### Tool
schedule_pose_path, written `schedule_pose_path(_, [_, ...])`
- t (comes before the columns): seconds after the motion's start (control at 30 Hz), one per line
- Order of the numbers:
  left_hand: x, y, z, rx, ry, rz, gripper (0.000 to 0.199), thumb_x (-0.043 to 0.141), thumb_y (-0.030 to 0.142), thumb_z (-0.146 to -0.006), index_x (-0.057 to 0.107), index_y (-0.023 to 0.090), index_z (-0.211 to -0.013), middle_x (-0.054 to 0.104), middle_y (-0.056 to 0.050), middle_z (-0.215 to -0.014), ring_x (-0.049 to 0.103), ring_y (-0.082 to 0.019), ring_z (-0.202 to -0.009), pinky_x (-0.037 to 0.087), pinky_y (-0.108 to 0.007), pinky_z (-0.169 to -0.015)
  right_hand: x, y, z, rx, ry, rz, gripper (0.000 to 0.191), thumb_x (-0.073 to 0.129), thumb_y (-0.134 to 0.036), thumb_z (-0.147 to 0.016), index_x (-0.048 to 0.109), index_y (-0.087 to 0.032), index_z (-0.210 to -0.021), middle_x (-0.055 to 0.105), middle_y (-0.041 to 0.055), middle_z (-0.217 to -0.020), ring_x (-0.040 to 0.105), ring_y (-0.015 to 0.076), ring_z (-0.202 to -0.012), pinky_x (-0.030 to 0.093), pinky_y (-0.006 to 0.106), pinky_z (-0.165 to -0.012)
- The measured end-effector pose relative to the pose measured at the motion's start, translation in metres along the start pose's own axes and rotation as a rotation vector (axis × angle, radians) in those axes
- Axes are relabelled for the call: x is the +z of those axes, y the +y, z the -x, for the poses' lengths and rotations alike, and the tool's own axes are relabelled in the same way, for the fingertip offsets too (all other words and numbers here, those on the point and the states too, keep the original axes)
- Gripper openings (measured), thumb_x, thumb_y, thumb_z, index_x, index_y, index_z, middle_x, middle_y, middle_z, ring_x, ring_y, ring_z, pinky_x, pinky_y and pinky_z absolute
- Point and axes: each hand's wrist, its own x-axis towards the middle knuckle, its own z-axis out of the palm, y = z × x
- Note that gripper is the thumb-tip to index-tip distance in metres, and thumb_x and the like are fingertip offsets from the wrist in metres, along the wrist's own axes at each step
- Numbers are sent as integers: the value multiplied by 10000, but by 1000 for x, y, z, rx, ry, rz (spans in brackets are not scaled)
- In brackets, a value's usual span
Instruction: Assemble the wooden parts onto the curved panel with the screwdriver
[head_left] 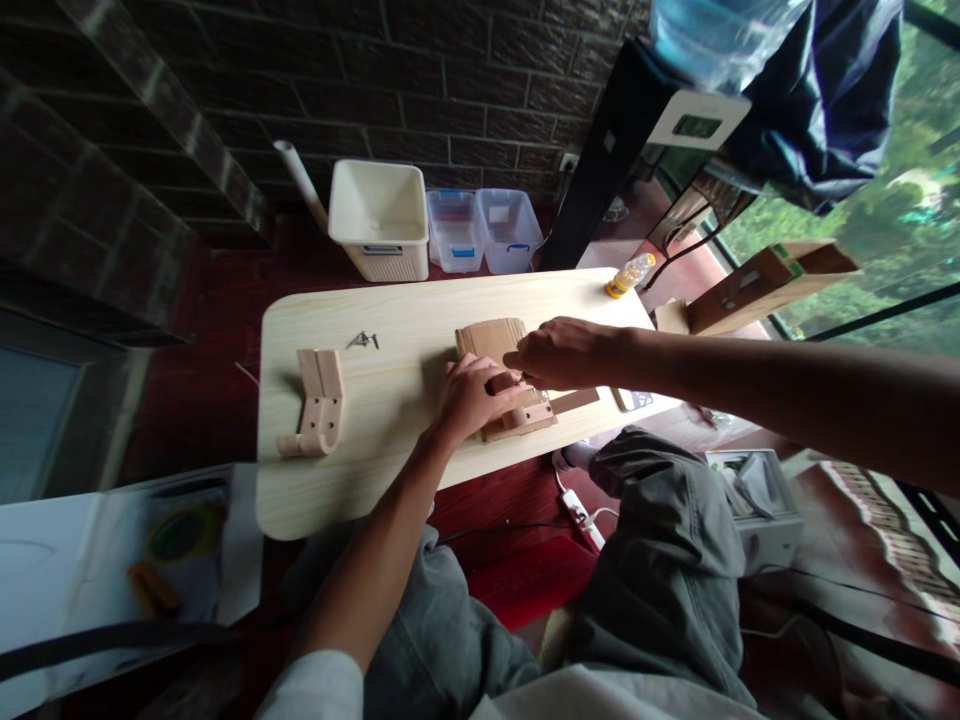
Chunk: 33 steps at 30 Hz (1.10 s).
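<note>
On the pale table, a sheet of corrugated cardboard (487, 338) lies under a small wooden piece with dark holes (534, 412). My left hand (474, 392) is closed over the wood, its fingers around a rounded part and pressing down on the cardboard. Just above it, my right hand (551, 355) is closed in a fist beside the left fingertips. A thin tip shows below the fist, but what it grips is mostly hidden. To the left stands a wooden bracket (322, 400) with a curved foot and several holes. Screws (364, 340) lie in a small heap behind it.
The light wooden table (390, 310) has rounded corners. A bottle with a yellow base (630, 276) stands at its far right corner. Beyond its back edge are a cream bin (379, 215) and two clear plastic boxes (510, 230). A white power strip (583, 518) lies on the floor.
</note>
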Motion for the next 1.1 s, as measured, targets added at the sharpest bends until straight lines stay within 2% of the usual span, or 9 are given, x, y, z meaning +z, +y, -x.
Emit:
schedule_pose_path(0.27, [2,-1,0,8,27,4,269,714,535,-876,775,273,-886,746,-43,-943,595,-282,-1004,368,-423,-847,-10,0,7,-16,-14,-15,253,581,-209,-967,649,-123,-1195,739,159,-1059,707,249,-946,467,327,-769])
schedule_pose_path(0.47, [1,-1,1,16,27,12,289,716,546,-870,763,261,-881,738,-48,-948,581,-285,-1022,367,-423,-876,-19,1,20,-55,37,12,258,449,-154,-1021,650,-149,-1182,731,132,-1025,693,217,-861,430,308,-722])
schedule_pose_path(0.8, [1,-2,0,24,20,3,294,707,541,-880,745,249,-875,760,-37,-982,580,-270,-1009,356,-413,-869,-11,5,20,-48,88,-12,213,462,-160,-1006,663,-142,-1075,733,126,-978,663,199,-810,406,320,-723])
schedule_pose_path(0.97, [1,-1,1,28,41,3,367,694,596,-871,738,232,-849,757,-46,-964,587,-271,-1000,358,-408,-840,-9,9,22,-119,159,9,252,432,-218,-1037,641,-143,-1157,715,116,-981,630,184,-789,373,313,-692])
schedule_pose_path(1.1, [0,0,0,24,50,-4,353,702,589,-866,749,239,-873,755,-48,-981,583,-272,-1001,366,-410,-845,-10,9,25,-168,182,41,277,405,-223,-1053,627,-164,-1208,702,102,-987,610,168,-757,337,303,-652])
